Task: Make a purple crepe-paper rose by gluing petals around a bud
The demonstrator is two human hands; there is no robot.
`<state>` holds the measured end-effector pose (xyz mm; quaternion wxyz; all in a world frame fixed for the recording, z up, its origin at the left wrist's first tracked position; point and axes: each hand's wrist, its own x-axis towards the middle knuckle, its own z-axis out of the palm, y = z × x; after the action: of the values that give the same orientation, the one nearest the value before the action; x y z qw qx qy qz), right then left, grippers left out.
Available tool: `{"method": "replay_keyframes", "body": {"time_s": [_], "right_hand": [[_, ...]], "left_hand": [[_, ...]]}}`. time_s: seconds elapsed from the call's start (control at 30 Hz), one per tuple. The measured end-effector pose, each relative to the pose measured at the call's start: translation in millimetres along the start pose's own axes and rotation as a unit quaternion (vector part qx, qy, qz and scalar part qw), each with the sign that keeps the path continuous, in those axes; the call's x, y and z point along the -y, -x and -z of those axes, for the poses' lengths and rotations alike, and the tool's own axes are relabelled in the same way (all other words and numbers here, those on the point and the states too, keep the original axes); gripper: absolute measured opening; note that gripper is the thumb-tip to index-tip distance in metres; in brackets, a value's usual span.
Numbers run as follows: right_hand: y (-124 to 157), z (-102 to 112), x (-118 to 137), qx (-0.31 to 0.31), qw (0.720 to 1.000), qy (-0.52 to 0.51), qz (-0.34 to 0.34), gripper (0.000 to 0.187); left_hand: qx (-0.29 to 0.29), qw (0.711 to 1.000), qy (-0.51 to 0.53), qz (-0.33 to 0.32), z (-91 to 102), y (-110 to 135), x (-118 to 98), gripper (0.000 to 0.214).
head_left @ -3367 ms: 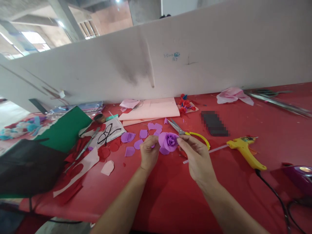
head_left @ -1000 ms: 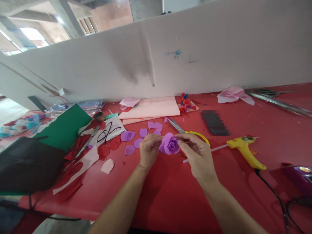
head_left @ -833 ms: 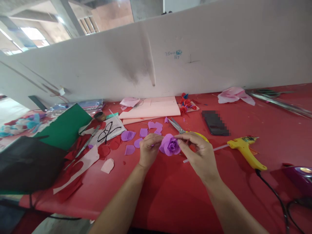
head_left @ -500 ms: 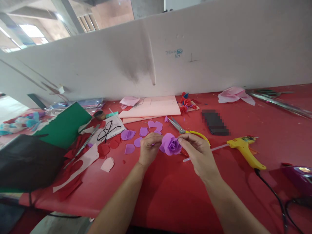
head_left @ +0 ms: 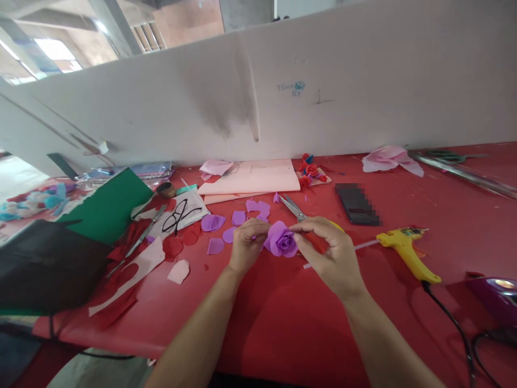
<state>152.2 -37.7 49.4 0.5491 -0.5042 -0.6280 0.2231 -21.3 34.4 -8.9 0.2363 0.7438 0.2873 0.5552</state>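
A purple paper rose [head_left: 281, 240], with curled petals round a tight spiral centre, is held above the red table. My left hand [head_left: 247, 247] is closed, pinching its left side. On the right edge of the bloom, the thumb and forefinger of my right hand [head_left: 333, 258] pinch a petal. Scissors [head_left: 294, 207] lie just behind the rose, their handles partly covered by my right hand. Several loose purple petals [head_left: 215, 246] are spread on the table left of my left hand. A yellow glue gun [head_left: 404, 252], with a clear glue stick, rests to the right.
Behind the petals lie folded pink paper sheets [head_left: 254, 177] and small red flowers [head_left: 310, 170]. A black phone [head_left: 355, 205] sits at the right. Glasses [head_left: 177, 217], tweezers [head_left: 145, 231], red scraps and green sheets [head_left: 111, 202] crowd the left. A white partition [head_left: 161, 108] borders the table's back.
My right hand has shifted slightly along the rose's right edge, its fingers now higher and over more of the scissors' handles. The left hand keeps its pinch.
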Motion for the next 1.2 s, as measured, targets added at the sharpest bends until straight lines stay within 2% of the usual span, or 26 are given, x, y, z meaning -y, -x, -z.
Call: {"method": "replay_keyframes", "body": {"time_s": [0.2,0.27,0.37,0.47,0.53,0.67,0.9,1.2], "right_hand": [[0.4,1.9,1.1,-0.009,0.999,0.026,0.018,0.006],[0.9,0.4,0.5,-0.01,1.0,0.017,0.005,0.006],[2.2,-5.4,-4.2,-0.008,0.996,-0.053,-0.071,0.01],[3.6,-12.2,-9.3,-0.018,0.972,-0.174,-0.157,0.009],[4.2,-14.9,-9.9,-0.018,0.958,-0.223,-0.181,0.014],[5.7,-15.0,-5.3,-0.01,0.961,-0.214,-0.176,0.022],[9.5,-16.4,-2.4,0.0,0.981,-0.13,-0.142,0.022],[8.5,-17.0,-7.4,-0.075,0.978,-0.148,-0.128,0.014]], "left_hand": [[0.005,1.0,0.003,0.002,3.7,-2.4,-2.3,0.017],[0.008,1.0,0.005,0.004,4.1,-2.6,-2.4,0.016],[-0.001,1.0,0.017,-0.002,3.5,-2.7,-2.0,0.015],[-0.012,1.0,0.018,-0.001,2.7,-3.0,-2.6,0.015],[-0.019,1.0,0.009,0.014,2.5,-3.2,-3.4,0.016],[-0.022,0.999,0.007,0.036,2.3,-3.3,-4.5,0.014],[-0.023,0.998,0.031,0.053,1.8,-2.4,-5.4,0.012],[-0.078,0.992,0.045,0.09,1.3,0.0,0.8,0.009]]}}
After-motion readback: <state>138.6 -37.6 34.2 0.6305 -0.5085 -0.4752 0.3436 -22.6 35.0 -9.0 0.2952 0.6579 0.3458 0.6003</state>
